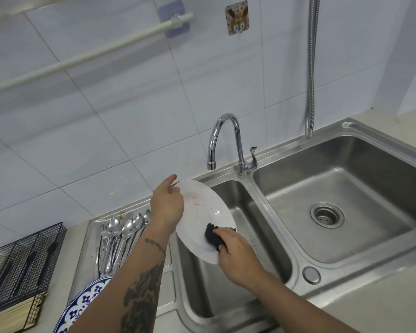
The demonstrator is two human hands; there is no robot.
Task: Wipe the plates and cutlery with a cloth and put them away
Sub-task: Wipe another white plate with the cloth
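I hold the plate (202, 212) tilted over the small sink (269, 227), left hand (167, 207) gripping its rim, right hand (235, 255) pinching the cloth (213, 234) against its face. Red smears remain above the cloth — I'd sweep upward, pressing evenly, rim steady.

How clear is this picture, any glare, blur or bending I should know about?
Head view: wide-angle bending curves the wall tiles and white rail; soft, even light, faint shadows; bright glints on the faucet and sink rim; slight blur on the hanging hose; the white plate, its red smears and the dark cloth read clearly.
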